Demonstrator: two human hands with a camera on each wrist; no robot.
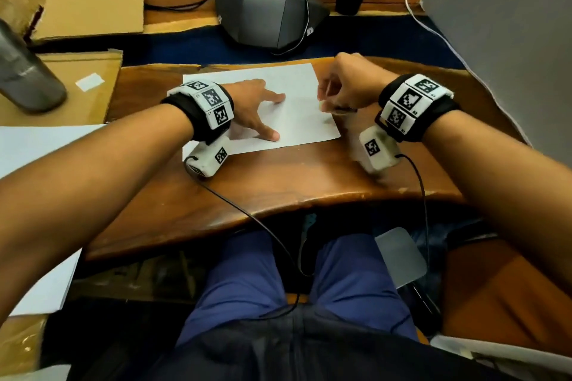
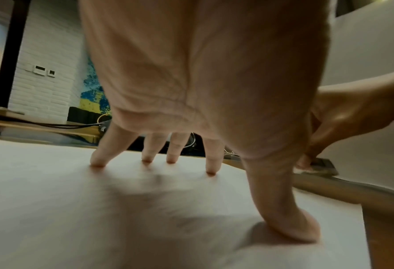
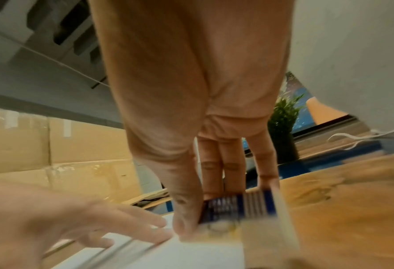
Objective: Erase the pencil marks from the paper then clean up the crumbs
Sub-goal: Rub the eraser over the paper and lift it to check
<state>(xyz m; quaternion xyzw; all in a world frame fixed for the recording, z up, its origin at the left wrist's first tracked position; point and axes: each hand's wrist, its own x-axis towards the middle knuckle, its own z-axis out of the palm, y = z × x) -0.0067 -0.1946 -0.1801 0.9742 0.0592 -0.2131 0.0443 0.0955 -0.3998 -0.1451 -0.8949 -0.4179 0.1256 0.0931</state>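
- The person is sitting at a wooden counter [image 1: 278, 182] with the paper [image 1: 297, 86] lying flat on the far half of it, right in front of them.
- The left hand [image 1: 253, 108] is resting on the left part of the sheet with its fingers [image 2: 211, 160] spread and fairly straight, tips and thumb pressing down. Pretty sure that's just to stop the paper sliding or crumpling while the other hand is rubbing.
- The right hand [image 1: 343, 83] is working at the sheet's right edge, wrist bent and knuckles up, pinching an eraser [image 3: 239, 209] between thumb on one side and fingers on the other. It looks like one with a blue printed sleeve, white end pointing down at the page.
- The right wrist view is smeared around the eraser, so it's probably mid-stroke, and holding it low near the tip would be giving better pressure.
- Can't really make out any pencil marks or crumbs in these shots; the sheet is reading as plain white, so how much is left to erase is anyone's guess.
- Both forearms are reaching in from the near side, hands close together over the paper but not touching.
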